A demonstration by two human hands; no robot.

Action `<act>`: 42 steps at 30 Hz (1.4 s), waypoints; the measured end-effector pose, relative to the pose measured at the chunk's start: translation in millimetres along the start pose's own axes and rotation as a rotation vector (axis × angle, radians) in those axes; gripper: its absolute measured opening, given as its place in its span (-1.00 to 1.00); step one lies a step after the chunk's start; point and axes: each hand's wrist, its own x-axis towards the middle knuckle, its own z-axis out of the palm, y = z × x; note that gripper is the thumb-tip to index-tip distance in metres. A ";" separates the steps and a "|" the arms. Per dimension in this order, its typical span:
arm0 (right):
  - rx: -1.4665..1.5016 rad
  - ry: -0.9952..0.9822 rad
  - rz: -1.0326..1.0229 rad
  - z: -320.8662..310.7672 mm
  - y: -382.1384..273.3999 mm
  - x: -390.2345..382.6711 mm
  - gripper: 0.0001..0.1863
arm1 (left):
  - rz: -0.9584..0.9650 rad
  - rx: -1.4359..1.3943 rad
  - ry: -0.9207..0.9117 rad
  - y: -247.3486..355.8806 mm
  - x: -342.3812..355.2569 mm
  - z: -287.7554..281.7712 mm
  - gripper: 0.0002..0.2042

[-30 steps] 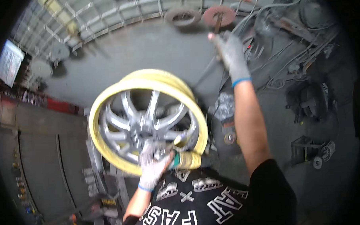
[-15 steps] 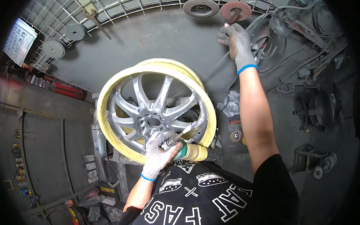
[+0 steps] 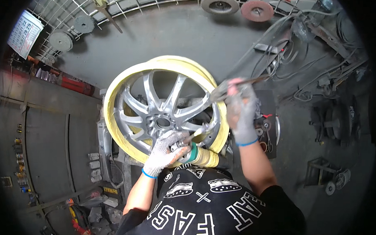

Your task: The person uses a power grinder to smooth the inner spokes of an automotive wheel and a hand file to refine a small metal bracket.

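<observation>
Up against a dull grey backdrop (image 3: pixel 160 35), right in front of the person's chest, sits a silver multi-spoke metal wheel (image 3: pixel 159 112) with pale yellow wrapping all round its rim, tilted toward them. Pretty packed workshop, honestly: pale wire mesh (image 3: pixel 128 3) runs along the top, with a round grey abrasive disc (image 3: pixel 219 5) and a round reddish abrasive disc (image 3: pixel 257 11) hanging side by side on the right, and a brownish open-ended wrench (image 3: pixel 108 16) further left. Cables (image 3: pixel 304 63) snake around on the right, and a red box-like case (image 3: pixel 77 85) sits on the left.

Left hand (image 3: pixel 166 151), in a whitish knit glove with a blue cuff, has its fingers curled round a power tool with a green collar and yellow-wrapped body (image 3: pixel 206 157), just by the wheel's lower edge. Right hand (image 3: pixel 241 107), same kind of glove, is closed on a long, thin brownish tool (image 3: pixel 259 79); too blurry to make out each finger.

Writing-wise: rows of printed figures on a white calendar sheet (image 3: pixel 25 34), big white outlined capitals plus food drawings on the black T-shirt (image 3: pixel 193 216), and dark lettering on a yellow label (image 3: pixel 110 190) lower left.
</observation>
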 end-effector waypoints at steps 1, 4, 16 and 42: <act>0.026 -0.064 0.022 8.7 4.0 -18.5 -0.82 | -0.039 0.058 -0.008 -6.1 -3.8 2.0 -0.59; 0.016 0.057 0.163 28.0 19.4 -46.3 -0.76 | -0.056 0.146 -0.020 -5.0 -6.7 3.3 -0.55; -0.229 0.058 0.111 -2.6 22.6 -58.2 -0.77 | -0.136 0.166 -0.004 -13.3 -17.9 13.4 -0.53; -0.672 -0.024 0.241 -44.3 -25.6 -86.0 -0.82 | -0.071 0.158 -0.095 -8.6 8.4 4.7 -0.60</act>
